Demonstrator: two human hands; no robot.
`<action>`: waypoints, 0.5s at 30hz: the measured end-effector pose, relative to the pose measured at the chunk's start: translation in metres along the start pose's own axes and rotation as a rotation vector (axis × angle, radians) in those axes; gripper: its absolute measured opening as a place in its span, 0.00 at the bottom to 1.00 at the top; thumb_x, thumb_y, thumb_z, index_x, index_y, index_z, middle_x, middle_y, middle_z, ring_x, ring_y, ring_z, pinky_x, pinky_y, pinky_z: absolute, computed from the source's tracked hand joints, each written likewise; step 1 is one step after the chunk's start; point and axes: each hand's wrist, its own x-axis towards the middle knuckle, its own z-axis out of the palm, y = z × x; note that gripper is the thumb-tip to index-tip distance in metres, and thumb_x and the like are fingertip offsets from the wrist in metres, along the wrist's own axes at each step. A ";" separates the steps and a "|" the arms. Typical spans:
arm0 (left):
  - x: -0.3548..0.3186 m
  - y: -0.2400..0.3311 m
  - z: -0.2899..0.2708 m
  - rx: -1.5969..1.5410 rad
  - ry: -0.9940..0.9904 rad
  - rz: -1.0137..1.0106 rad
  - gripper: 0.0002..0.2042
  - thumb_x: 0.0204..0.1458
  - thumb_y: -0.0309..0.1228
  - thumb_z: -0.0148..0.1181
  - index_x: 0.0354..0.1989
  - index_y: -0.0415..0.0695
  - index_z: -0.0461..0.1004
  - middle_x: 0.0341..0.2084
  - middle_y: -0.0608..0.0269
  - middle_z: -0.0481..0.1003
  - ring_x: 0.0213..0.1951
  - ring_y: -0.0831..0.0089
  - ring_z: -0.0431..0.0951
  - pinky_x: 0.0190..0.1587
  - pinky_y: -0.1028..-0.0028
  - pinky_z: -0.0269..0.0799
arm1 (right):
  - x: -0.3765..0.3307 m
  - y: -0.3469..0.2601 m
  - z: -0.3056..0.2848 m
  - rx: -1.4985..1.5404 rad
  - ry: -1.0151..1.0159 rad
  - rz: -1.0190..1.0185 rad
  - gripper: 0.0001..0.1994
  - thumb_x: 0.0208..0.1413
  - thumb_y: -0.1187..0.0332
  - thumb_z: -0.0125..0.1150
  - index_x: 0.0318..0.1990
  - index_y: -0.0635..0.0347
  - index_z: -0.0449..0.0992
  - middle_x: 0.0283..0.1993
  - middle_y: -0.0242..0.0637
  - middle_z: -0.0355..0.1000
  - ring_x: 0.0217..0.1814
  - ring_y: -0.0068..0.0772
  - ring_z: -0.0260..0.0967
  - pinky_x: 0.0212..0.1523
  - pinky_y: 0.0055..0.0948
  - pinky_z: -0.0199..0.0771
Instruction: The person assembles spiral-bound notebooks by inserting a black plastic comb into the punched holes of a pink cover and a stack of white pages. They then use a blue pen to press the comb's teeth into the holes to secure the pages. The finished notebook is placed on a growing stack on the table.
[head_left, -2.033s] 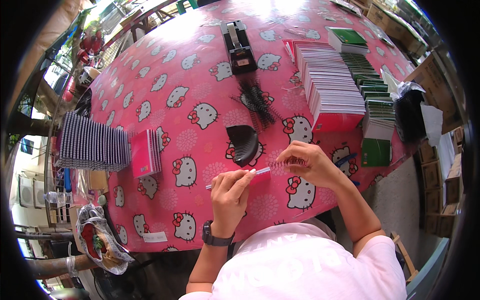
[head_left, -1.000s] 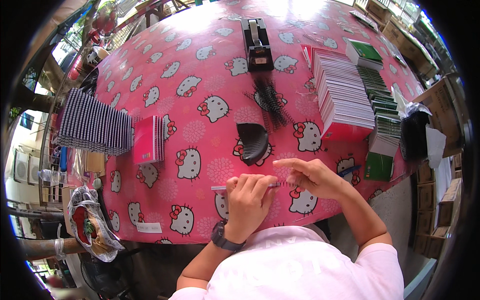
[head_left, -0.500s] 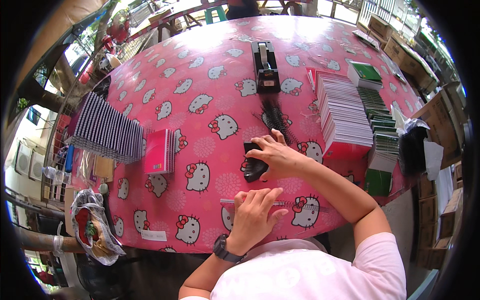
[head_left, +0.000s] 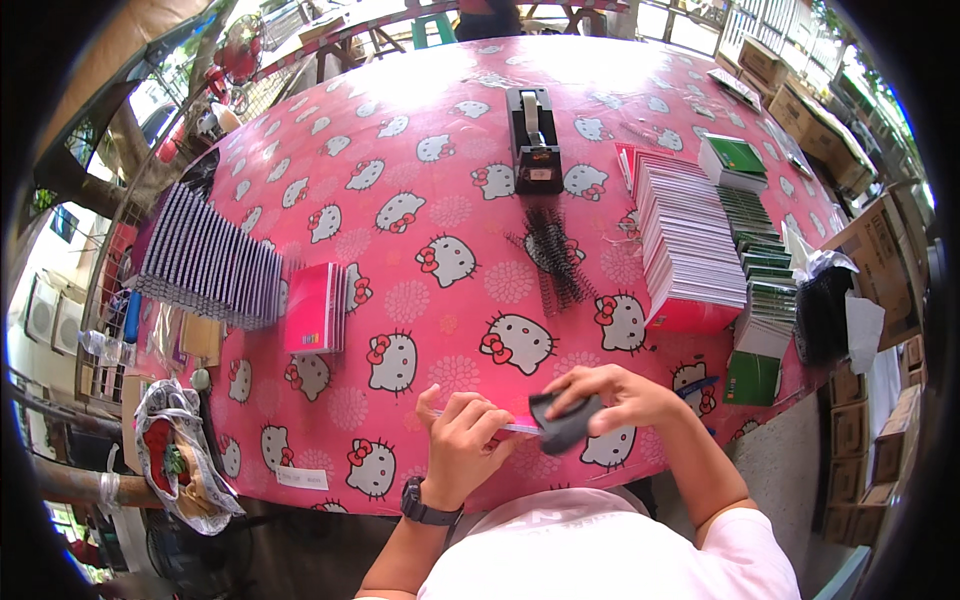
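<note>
My left hand point(head_left: 465, 435), with a dark watch at its wrist, grips a thin pink notebook point(head_left: 520, 424) near the table's front edge. The notebook is turned nearly edge-on and my fingers hide much of it. Closed round a black palm-sized tool point(head_left: 565, 432), my right hand point(head_left: 615, 395) brings it against the notebook's right end. Motion blurs the tool, so its exact kind does not show. Beyond both hands lies a loose heap of black spiral binding coils point(head_left: 552, 260).
A black tape dispenser point(head_left: 535, 140) stands behind the coils. Spiral notebooks point(head_left: 205, 260) and a small pink stack point(head_left: 315, 310) are at left. Rows of pink notebooks point(head_left: 690, 240) and green notebooks point(head_left: 765, 270) line the right. A blue pen point(head_left: 697, 386) lies by my right forearm.
My right hand has lifted the black tool off the table and drawn it nearer, to the notebook. My left hand has closed on the notebook and shifted slightly left.
</note>
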 end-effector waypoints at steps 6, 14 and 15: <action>0.002 0.000 0.000 0.004 0.035 -0.013 0.12 0.31 0.38 0.74 0.23 0.53 0.76 0.22 0.74 0.74 0.36 0.74 0.74 0.62 0.57 0.44 | 0.000 0.001 -0.002 0.332 -0.053 -0.041 0.23 0.45 0.48 0.69 0.45 0.53 0.81 0.53 0.47 0.71 0.57 0.39 0.64 0.53 0.37 0.66; 0.006 -0.005 0.001 -0.006 0.053 0.012 0.13 0.33 0.41 0.73 0.24 0.54 0.75 0.23 0.75 0.73 0.36 0.75 0.74 0.60 0.55 0.43 | 0.006 0.009 0.002 0.233 0.010 0.004 0.21 0.46 0.51 0.70 0.44 0.52 0.81 0.54 0.48 0.70 0.60 0.41 0.62 0.56 0.39 0.63; 0.007 -0.005 0.001 -0.009 0.049 0.009 0.13 0.33 0.41 0.73 0.24 0.54 0.75 0.23 0.75 0.73 0.36 0.75 0.74 0.60 0.55 0.43 | 0.006 0.011 0.003 0.078 0.093 0.047 0.21 0.45 0.51 0.70 0.44 0.52 0.81 0.54 0.48 0.69 0.60 0.42 0.62 0.56 0.40 0.62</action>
